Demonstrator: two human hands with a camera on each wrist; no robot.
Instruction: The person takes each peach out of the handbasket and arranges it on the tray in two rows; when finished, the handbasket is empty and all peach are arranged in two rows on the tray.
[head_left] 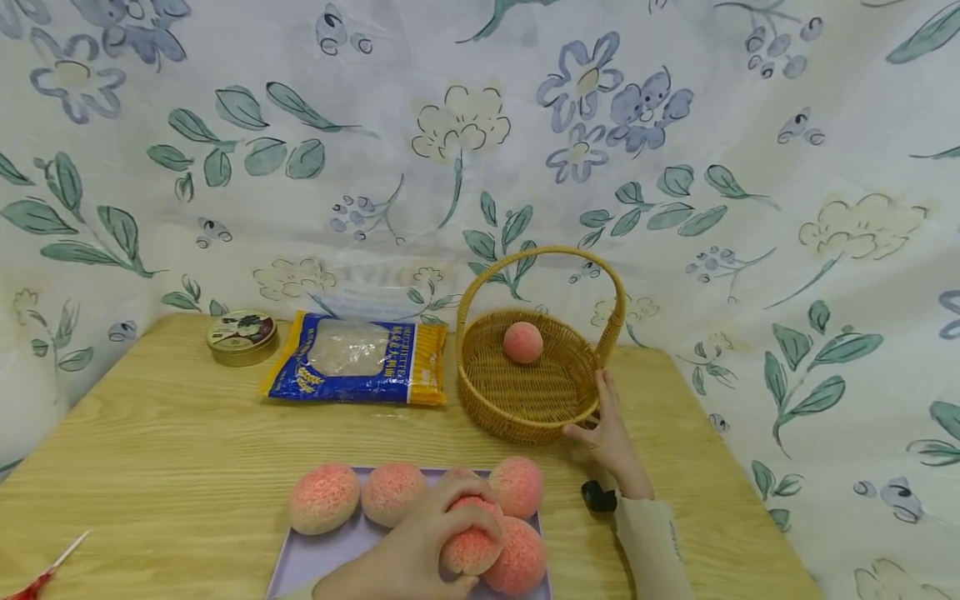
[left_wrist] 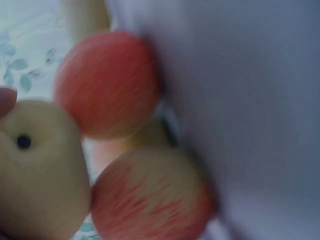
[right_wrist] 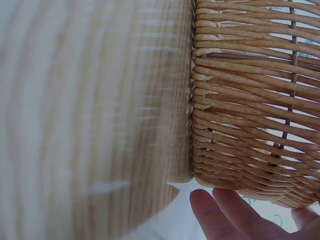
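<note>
My left hand (head_left: 420, 533) grips a pink-and-cream peach (head_left: 474, 546) over the lilac tray (head_left: 360, 537), fingers curled across its top. In the left wrist view, a pale peach (left_wrist: 40, 175) with a small dark hole touches a fingertip, with red-blushed peaches (left_wrist: 107, 85) beside it. Several more peaches (head_left: 325, 498) lie on the tray. My right hand (head_left: 611, 433) touches the right side of the wicker basket (head_left: 517, 429) near the handle's base, fingers extended and thumb spread apart. The right wrist view shows fingertips against the woven wall (right_wrist: 245, 110). One peach (head_left: 522, 342) sits inside the basket.
Left of the basket lies a blue-and-yellow pasta packet (head_left: 356, 360), with a round tin (head_left: 242, 337) farther left. Red-handled scissors (head_left: 56, 567) are at the table's front left. A small black object (head_left: 598, 497) lies near the right forearm. A patterned cloth hangs behind.
</note>
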